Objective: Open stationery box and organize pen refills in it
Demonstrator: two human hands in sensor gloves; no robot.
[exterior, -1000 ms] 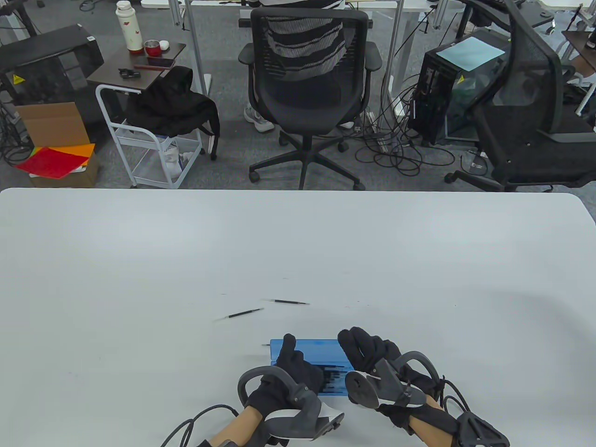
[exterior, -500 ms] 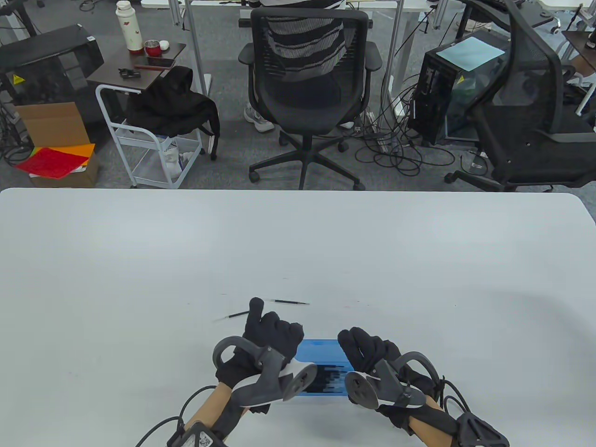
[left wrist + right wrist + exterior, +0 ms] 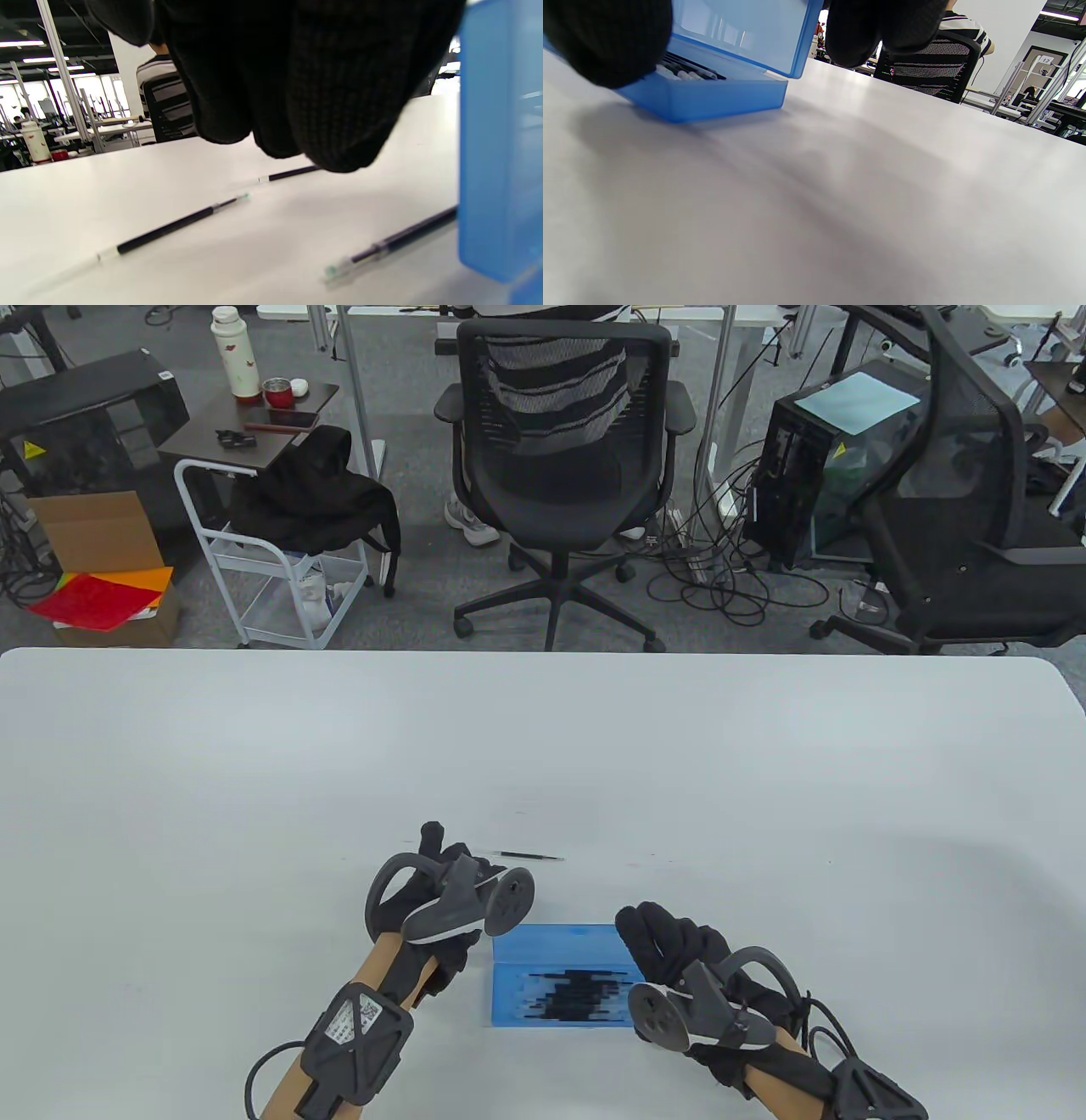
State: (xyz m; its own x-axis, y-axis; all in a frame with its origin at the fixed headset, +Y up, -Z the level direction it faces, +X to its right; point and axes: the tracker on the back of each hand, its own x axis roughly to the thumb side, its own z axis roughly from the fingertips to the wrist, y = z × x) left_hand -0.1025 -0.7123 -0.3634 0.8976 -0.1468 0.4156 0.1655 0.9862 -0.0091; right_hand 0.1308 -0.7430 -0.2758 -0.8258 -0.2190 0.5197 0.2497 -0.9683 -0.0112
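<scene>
We are seeing two hands in black sensor gloves working at the near edge of a white surface (image 3: 543, 746). The right hand (image 3: 679, 954) is resting at the right end of a blue translucent stationery box (image 3: 560, 976); its fingers are curled at the box's raised lid (image 3: 742, 29), though we cannot tell whether they are gripping it. In the right wrist view the box is standing open, and dark pen refills (image 3: 687, 70) are lying side by side in its tray.

The left hand (image 3: 441, 874) is reaching just beyond the box's left end, fingers hanging down loosely curled above the surface and holding nothing that we can see. In the left wrist view, three loose refills are lying on the surface: one (image 3: 390, 245) is touching or slipping behind the box's near corner, one (image 3: 169, 228) is lying in the open to the left, and one (image 3: 290, 173) is lying beneath the fingertips. From above, only the farthest is showing, just right of the left hand.

Beyond the surface, a black mesh office chair (image 3: 564, 449) is standing on grey carpet.
</scene>
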